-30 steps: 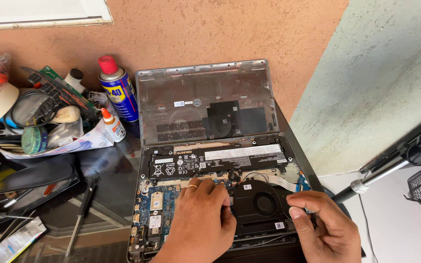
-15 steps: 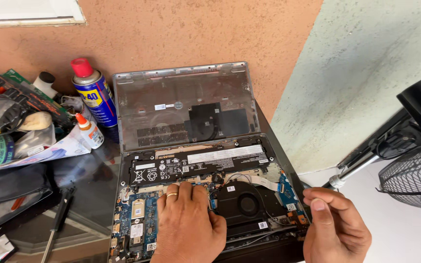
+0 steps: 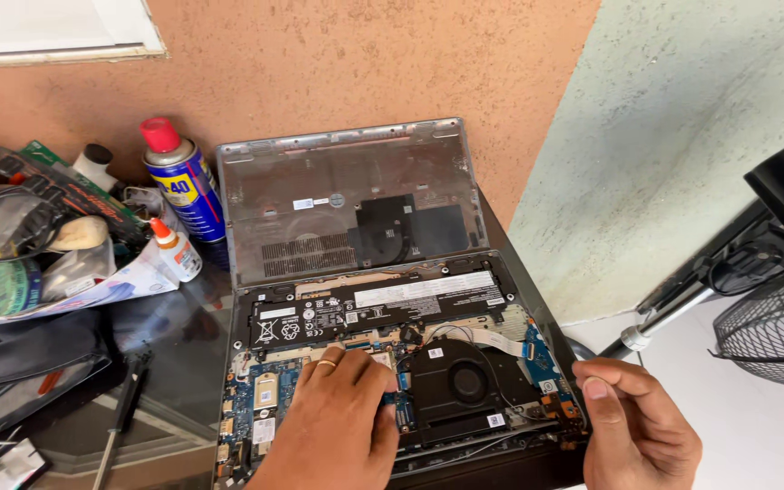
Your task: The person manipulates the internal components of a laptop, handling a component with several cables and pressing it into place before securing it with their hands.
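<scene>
While our head has swung a little rightward since a second ago, bringing the black fan grille [image 3: 778, 327] and its stand further into view and pushing the clutter on the left toward the edge, our hands have shifted only slightly. Our left hand [image 3: 338, 422] was spread wider over the board a second ago; now it sits gathered on the blue circuit board [image 3: 260, 399] of the opened laptop [image 3: 392, 381], fingers curled together and pressing down just left of the round cooling fan [image 3: 466, 383], with a ring on one finger. We cannot tell whether anything is pinched beneath the fingertips. Our right hand [image 3: 632, 422] has drawn back toward the laptop's right edge, by the small blue board [image 3: 542, 358] near the corner; thumb and forefinger are closed together as if on something small, but whatever it is, if anything, does not show. We judge the work has moved from the fan area out to that right edge.

The laptop lies bottom-up on the dark glass table [image 3: 174, 336], its long black battery [image 3: 374, 308] above our hands. The removed grey bottom cover [image 3: 347, 200] leans against the orange wall behind it. A blue and yellow spray can [image 3: 185, 181], a small glue bottle [image 3: 174, 249] and a screwdriver [image 3: 120, 413] lie to the left, well apart from both hands
</scene>
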